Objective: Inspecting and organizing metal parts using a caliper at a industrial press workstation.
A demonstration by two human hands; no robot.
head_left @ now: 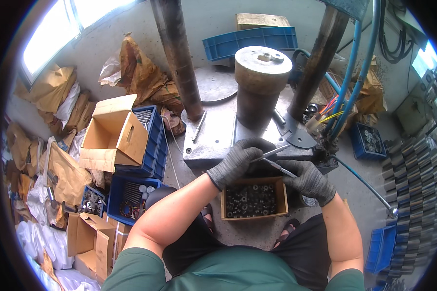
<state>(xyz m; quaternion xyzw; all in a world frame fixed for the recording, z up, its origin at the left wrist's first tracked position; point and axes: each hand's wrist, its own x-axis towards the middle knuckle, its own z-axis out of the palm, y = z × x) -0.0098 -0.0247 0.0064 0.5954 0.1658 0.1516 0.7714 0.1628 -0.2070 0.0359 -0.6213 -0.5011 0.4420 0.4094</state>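
Observation:
My left hand (240, 160), in a grey knit glove, is closed round a slim metal rod (276, 152) whose pointed end sticks out to the right. My right hand (311, 181), gloved alike, grips a second slim metal rod (279, 168) slanting up to the left. The two rods are close together in front of the machine's metal base plate (213, 138); whether they touch I cannot tell. Below my hands, a box (254, 218) full of small dark ring-like metal parts (250, 198) stands on the floor between my feet.
A thick metal cylinder (260, 92) rises from the base between two steel columns (178, 58). A loose rod (199, 127) lies on the plate. Left are an open carton (112, 131) and blue crates (153, 145); right are blue hoses (361, 77), stacked metal bars (415, 194) and another blue crate (381, 248).

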